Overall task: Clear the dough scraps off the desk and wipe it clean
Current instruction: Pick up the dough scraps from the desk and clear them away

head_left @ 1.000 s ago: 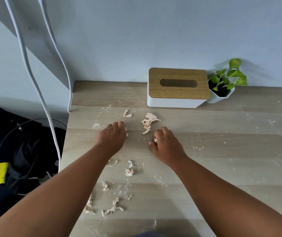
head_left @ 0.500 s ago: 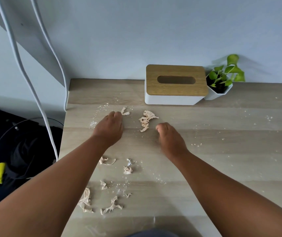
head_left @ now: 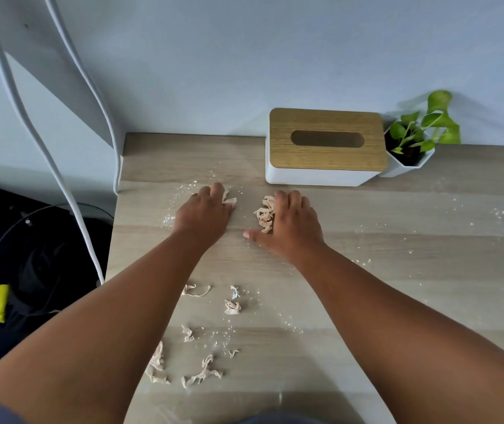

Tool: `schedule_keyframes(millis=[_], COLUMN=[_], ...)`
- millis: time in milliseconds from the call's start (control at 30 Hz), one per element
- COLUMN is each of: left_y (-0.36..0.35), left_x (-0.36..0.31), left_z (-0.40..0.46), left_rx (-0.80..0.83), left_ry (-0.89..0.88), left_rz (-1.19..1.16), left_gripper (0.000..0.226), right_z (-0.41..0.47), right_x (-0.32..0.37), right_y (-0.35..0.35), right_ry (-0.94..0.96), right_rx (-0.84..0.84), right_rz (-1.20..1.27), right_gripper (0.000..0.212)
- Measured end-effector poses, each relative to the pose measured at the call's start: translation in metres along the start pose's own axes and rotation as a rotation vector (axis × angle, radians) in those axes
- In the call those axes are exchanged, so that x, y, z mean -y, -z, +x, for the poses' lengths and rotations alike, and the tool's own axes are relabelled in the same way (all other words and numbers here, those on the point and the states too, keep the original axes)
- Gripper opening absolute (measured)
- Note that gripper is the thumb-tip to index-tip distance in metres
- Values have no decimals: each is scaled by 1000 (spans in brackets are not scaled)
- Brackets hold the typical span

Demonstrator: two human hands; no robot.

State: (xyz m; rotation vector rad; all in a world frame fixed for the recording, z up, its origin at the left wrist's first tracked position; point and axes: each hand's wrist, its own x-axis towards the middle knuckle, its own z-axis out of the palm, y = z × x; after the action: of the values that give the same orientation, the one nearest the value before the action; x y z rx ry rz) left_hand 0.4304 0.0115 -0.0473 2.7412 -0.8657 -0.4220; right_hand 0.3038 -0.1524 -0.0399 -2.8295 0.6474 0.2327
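We see the biggest clump of dough scraps (head_left: 264, 213) on the desk (head_left: 397, 255) in front of the tissue box (head_left: 324, 148), touching the inner edge of our right hand (head_left: 293, 224), which lies flat with fingers relaxed and thumb spread. A small scrap (head_left: 229, 199) sits at the fingertips of our left hand (head_left: 204, 214); we cannot tell whether it pinches it. More scraps (head_left: 201, 373) lie nearer us, amid flour specks. A potted plant (head_left: 415, 142) stands beside the box.
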Motion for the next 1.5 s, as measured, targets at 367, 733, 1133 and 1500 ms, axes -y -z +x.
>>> schedule_keyframes(millis=[367,733,1133,1500], left_y=[-6,3,-11,-17], left_x=[-6,-11,-24,-63], left_z=[-13,-67,-168,-239], left_rx=[34,20,161,31], left_ry=[-77,-140,-51,182], left_rz=[121,75,-137,-182], left_gripper=[25,32,9,20], right_z=[-9,-45,-118,-166], right_x=[-3,-22,-35,-57], right_y=[-16,-4,-1,14], right_ry=[231,238,286,338], right_rx=[-177,36,203,195], right_rz=[-197,87,254,228], right_gripper=[10,40,27,20])
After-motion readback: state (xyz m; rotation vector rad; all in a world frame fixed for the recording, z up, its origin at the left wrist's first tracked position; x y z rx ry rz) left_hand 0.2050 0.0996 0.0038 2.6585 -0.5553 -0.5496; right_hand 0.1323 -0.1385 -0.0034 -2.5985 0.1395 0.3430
